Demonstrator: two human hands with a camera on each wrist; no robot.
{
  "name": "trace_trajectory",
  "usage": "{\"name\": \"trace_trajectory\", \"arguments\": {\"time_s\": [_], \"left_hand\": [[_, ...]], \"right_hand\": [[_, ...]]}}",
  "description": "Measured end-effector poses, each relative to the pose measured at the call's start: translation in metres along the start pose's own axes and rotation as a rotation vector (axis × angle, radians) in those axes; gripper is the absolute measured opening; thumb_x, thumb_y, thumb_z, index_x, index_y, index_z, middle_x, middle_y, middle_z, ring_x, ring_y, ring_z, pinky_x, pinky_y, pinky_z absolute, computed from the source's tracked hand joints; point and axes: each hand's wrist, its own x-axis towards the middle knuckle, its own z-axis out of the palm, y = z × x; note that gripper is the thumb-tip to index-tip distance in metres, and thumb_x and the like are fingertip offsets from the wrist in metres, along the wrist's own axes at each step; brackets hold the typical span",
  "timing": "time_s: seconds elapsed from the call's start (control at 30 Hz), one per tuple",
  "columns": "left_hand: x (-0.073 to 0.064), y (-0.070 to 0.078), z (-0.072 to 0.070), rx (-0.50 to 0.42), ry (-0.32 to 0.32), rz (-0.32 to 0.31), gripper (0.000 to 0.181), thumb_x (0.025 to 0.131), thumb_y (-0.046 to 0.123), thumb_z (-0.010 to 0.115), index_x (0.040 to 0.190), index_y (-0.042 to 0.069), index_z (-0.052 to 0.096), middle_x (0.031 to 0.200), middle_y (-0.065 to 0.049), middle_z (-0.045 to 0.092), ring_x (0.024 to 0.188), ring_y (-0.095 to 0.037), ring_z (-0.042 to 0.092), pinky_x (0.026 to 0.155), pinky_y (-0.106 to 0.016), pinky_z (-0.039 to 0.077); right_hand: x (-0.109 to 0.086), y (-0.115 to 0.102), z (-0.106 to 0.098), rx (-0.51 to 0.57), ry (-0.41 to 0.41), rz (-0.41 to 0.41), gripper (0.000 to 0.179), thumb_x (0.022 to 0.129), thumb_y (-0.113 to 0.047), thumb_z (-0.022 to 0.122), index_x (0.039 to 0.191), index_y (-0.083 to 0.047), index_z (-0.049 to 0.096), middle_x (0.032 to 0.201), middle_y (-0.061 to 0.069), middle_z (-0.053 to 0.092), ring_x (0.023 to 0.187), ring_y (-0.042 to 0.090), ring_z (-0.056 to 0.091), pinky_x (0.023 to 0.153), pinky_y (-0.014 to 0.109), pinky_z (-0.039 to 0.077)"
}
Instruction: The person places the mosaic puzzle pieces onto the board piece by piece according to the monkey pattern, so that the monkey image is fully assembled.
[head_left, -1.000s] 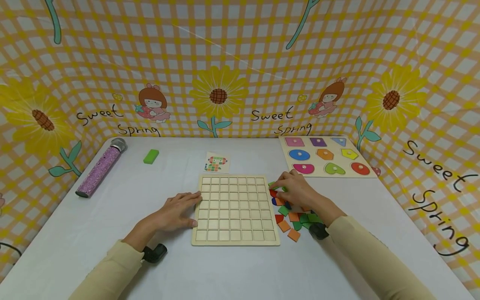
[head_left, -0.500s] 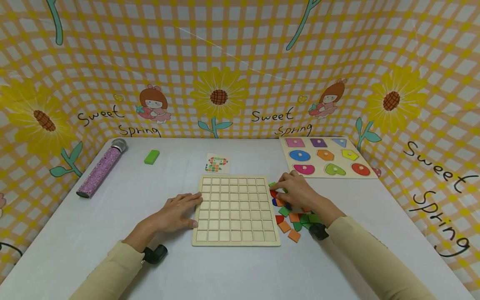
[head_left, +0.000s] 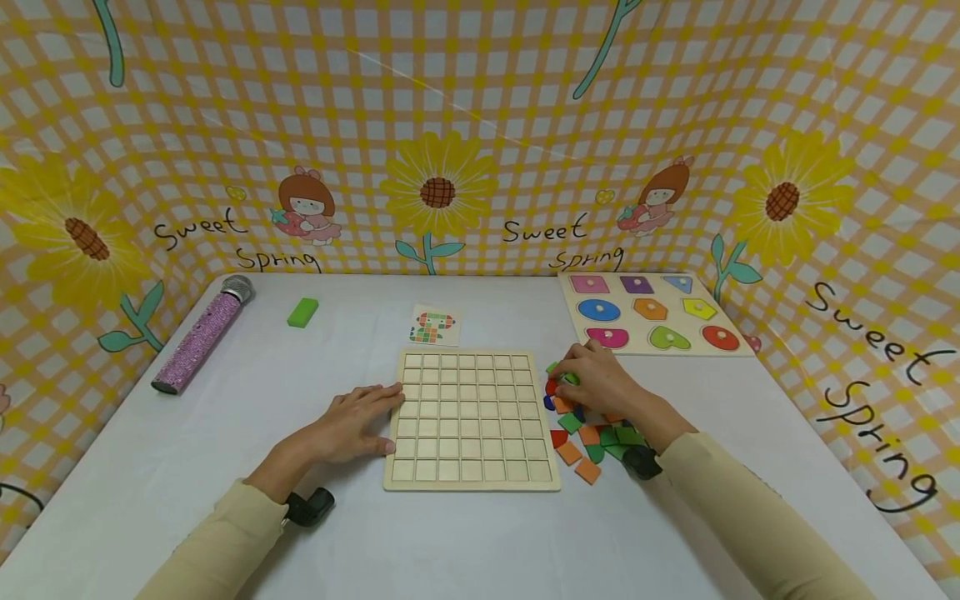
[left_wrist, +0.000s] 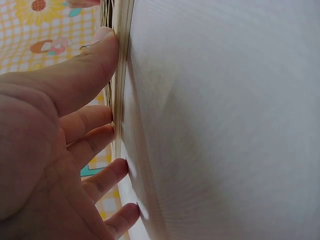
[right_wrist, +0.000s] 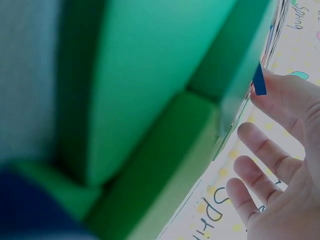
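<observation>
At lower left of the head view: left hand (head_left: 347,429), back uppermost, forearm slanting up and inward from the bottom edge, fingertips at the left edge of the wooden grid board (head_left: 469,418), thumb lower on the same edge. Grip wide and loose; in the left wrist view, fingers spaced apart. At lower center: the board, lying flat on the white tabletop (head_left: 480,542). Right of center: right hand (head_left: 597,379), knuckles raised, fingers angled down over the colored tiles (head_left: 590,434) heaped beside the board's right edge, forearm rising from lower right. In the right wrist view: three outer fingers slightly apart, thumb and index finger together near a dark blue tile (right_wrist: 259,80), tips partly hidden; cannot tell whether pinching a tile. Above the board: pattern card (head_left: 435,326). At right, higher up: shape puzzle board (head_left: 637,333). At left: purple glitter microphone (head_left: 202,340) and green rectangular block (head_left: 303,312).
</observation>
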Motion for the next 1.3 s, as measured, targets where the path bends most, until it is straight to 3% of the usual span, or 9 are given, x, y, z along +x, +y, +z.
{"name": "trace_trajectory", "arguments": {"time_s": [0.37,0.57,0.97,1.1,1.3], "left_hand": [[0.001,-0.001,0.002,0.005,0.001,-0.013,0.074,0.083,0.035,0.069,0.145,0.010,0.037,0.156,-0.008,0.029,0.141,-0.037,0.025,0.103,-0.060,0.024],[0.001,0.000,0.003,0.006,0.002,-0.020,0.076,0.082,0.037,0.071,0.145,0.009,0.037,0.156,-0.009,0.028,0.141,-0.037,0.025,0.104,-0.059,0.023],[0.003,0.003,0.005,0.014,-0.004,-0.057,0.077,0.082,0.039,0.070,0.145,0.010,0.037,0.156,-0.007,0.028,0.142,-0.035,0.024,0.106,-0.058,0.022],[0.003,0.003,0.005,0.015,-0.001,-0.062,0.077,0.082,0.038,0.071,0.145,0.010,0.037,0.156,-0.006,0.028,0.142,-0.034,0.023,0.106,-0.058,0.022],[0.002,0.003,0.002,-0.002,0.006,-0.071,0.080,0.080,0.036,0.074,0.146,0.010,0.036,0.157,-0.005,0.027,0.143,-0.034,0.023,0.106,-0.057,0.022]], "right_hand": [[0.004,0.004,0.000,-0.043,-0.050,-0.014,0.023,0.083,-0.026,0.071,0.105,-0.019,0.074,0.099,0.007,0.061,0.092,0.023,0.044,0.074,0.034,0.035],[0.006,0.007,-0.001,-0.008,-0.104,-0.006,0.025,0.082,-0.029,0.072,0.105,-0.019,0.074,0.097,0.008,0.060,0.090,0.023,0.042,0.071,0.032,0.034],[0.008,0.010,-0.001,0.023,-0.136,0.061,0.027,0.082,-0.034,0.072,0.106,-0.021,0.074,0.098,0.005,0.060,0.092,0.020,0.041,0.071,0.030,0.034],[0.008,0.009,-0.001,0.011,-0.129,0.064,0.027,0.082,-0.035,0.072,0.105,-0.021,0.074,0.098,0.004,0.060,0.092,0.020,0.041,0.072,0.030,0.035],[0.007,0.009,0.000,-0.041,-0.079,0.005,0.025,0.081,-0.034,0.073,0.101,-0.019,0.075,0.094,0.003,0.061,0.090,0.021,0.043,0.072,0.030,0.035]]}}
